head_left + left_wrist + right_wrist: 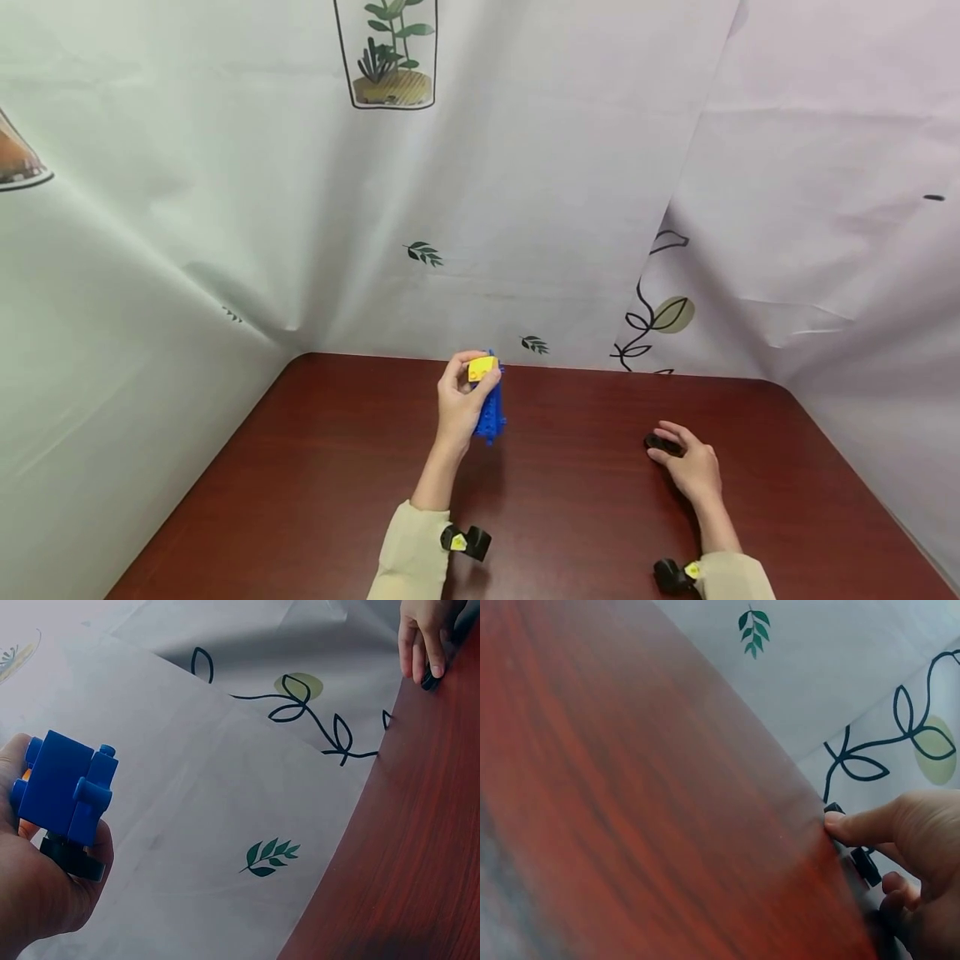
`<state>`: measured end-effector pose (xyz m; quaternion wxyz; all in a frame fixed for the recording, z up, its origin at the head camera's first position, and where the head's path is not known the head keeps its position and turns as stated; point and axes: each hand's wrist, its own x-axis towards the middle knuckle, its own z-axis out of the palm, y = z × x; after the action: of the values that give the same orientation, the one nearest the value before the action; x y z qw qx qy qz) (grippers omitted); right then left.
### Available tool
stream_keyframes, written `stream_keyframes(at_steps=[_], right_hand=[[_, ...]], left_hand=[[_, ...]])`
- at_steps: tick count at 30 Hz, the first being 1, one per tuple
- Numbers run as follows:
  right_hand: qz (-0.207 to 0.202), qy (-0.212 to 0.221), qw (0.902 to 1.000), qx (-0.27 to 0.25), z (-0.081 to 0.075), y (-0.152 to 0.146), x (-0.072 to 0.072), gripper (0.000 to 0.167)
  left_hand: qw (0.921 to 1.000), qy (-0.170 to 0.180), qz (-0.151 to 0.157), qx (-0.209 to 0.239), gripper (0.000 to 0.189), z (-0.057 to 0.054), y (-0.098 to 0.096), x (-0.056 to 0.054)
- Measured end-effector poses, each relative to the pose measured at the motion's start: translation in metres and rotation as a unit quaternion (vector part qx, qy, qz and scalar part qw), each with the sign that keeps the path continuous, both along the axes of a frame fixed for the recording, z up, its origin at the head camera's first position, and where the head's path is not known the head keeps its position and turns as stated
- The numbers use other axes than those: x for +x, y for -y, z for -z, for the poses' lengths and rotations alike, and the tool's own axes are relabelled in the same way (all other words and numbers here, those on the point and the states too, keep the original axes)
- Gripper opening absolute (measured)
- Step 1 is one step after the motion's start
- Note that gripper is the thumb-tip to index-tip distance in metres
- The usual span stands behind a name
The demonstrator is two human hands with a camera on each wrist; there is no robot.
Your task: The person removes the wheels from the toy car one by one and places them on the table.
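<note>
In the head view my left hand (459,408) grips a toy-brick assembly above the table. A yellow brick (482,368) tops it, and a long blue block (491,410) with pegs runs down beside the thumb. The left wrist view shows the blue block (64,784) with round pegs and a dark piece (71,857) under it, against the palm. Over to the right, my right hand (693,471) pinches a small black piece (664,444) close to the tabletop. In the right wrist view, the fingers partly cover this black piece (865,867); its exact kind cannot be made out.
A dark red-brown wooden table (337,483) lies under both hands. White cloth (525,183) printed with plants hangs behind it and along its sides. Black wrist cameras sit on the left cuff (416,542) and the right cuff (731,577).
</note>
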<state>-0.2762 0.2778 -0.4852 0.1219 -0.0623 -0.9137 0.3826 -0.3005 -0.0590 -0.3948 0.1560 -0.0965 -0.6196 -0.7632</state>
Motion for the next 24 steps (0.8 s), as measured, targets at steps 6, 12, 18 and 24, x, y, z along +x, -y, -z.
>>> stream_keyframes(at_steps=[6, 12, 18, 24], right_hand=[[0.003, 0.009, 1.0, 0.004, 0.001, -0.001, -0.001, 0.053], [0.005, -0.009, 0.9998, -0.017, -0.003, -0.003, -0.001, 0.055], [0.032, -0.01, 0.9979, -0.056, -0.011, -0.007, 0.005, 0.057], [0.061, -0.037, 0.9933, -0.091, -0.027, -0.001, 0.008, 0.048]], left_hand=[[1.0, 0.001, 0.0, -0.005, 0.032, 0.0, -0.003, 0.0], [0.9999, 0.0, 0.006, -0.011, 0.032, -0.002, -0.006, 0.0], [1.0, 0.002, 0.001, -0.006, 0.032, -0.002, -0.006, 0.002], [0.9999, 0.004, 0.014, -0.005, 0.032, -0.003, -0.011, 0.005]])
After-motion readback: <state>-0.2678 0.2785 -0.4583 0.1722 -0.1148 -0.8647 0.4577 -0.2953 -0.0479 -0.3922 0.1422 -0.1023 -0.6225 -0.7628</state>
